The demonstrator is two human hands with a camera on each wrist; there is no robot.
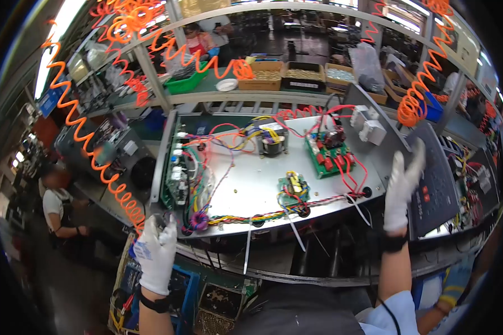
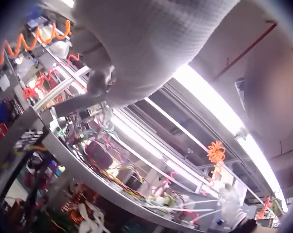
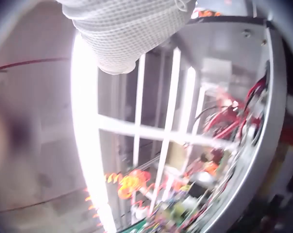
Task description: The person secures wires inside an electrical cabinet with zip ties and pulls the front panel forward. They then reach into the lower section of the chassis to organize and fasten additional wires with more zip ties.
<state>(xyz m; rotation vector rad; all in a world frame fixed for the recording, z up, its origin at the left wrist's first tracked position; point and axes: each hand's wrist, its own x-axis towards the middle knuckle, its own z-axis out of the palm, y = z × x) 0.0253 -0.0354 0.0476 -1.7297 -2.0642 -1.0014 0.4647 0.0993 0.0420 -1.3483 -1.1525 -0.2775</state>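
Note:
An open metal chassis (image 1: 246, 184) lies in front of me, with a transformer (image 1: 272, 139), a green board with red parts (image 1: 328, 156) and bundled coloured wires inside. My left hand (image 1: 155, 257), in a white glove, pinches the chassis at its near left corner, beside a purple-wound ring coil (image 1: 198, 221). At the right end, my gloved right hand (image 1: 399, 192) is upright with straight fingers, close by the raised grey end panel (image 1: 374, 134). White cable ties (image 1: 295, 231) stick out from the front wire bundle. The right fingertips are hidden in the right wrist view.
A second unit with a dark front panel (image 1: 430, 184) stands at the right. Orange coiled hoses (image 1: 78, 123) hang on both sides. Cardboard boxes of small parts (image 1: 260, 75) and a green bin (image 1: 185, 81) line the back shelf. A blue tray (image 1: 184, 296) lies below left.

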